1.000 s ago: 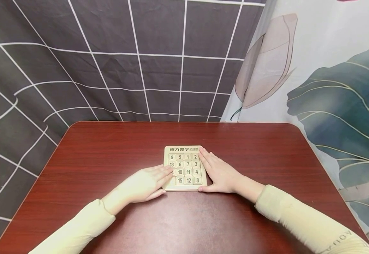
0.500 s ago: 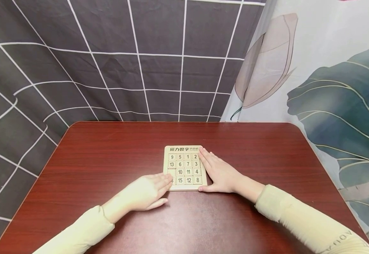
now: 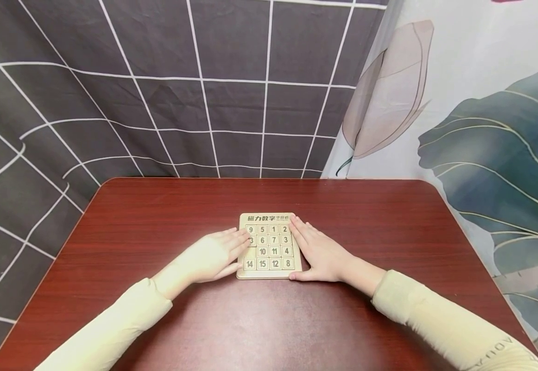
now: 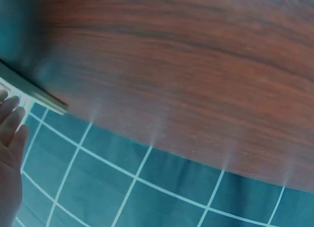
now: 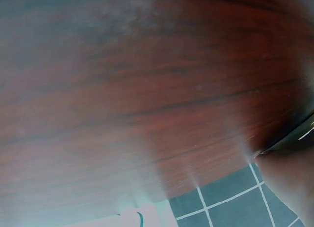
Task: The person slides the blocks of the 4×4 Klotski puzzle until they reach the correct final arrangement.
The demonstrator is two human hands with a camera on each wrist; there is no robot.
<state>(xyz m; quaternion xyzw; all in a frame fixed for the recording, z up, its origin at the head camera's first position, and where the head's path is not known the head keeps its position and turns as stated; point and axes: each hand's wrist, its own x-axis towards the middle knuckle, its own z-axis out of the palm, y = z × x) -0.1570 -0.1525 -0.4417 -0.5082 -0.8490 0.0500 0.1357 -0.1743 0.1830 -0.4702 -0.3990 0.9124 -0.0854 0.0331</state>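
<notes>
A pale number slide puzzle lies flat on the table, Chinese lettering along its top. Its numbered tiles fill the frame except for one bare slot at the left of the third row. My left hand reaches in from the left, straight fingertips on the 13 tile and partly hiding it. The 14 tile sits in the bottom left corner. Along the right edge of the puzzle rests my right hand, fingers extended to the top corner and thumb at the bottom corner.
The red-brown wooden table has rounded far corners. A dark curtain with white grid lines hangs behind it and on the left. At the right is a pale curtain with large leaf prints.
My left hand first drew the 14 tile down into the bottom left slot, then moved up to the 13 tile. The bare slot is now one row higher. My right hand has stayed put.
</notes>
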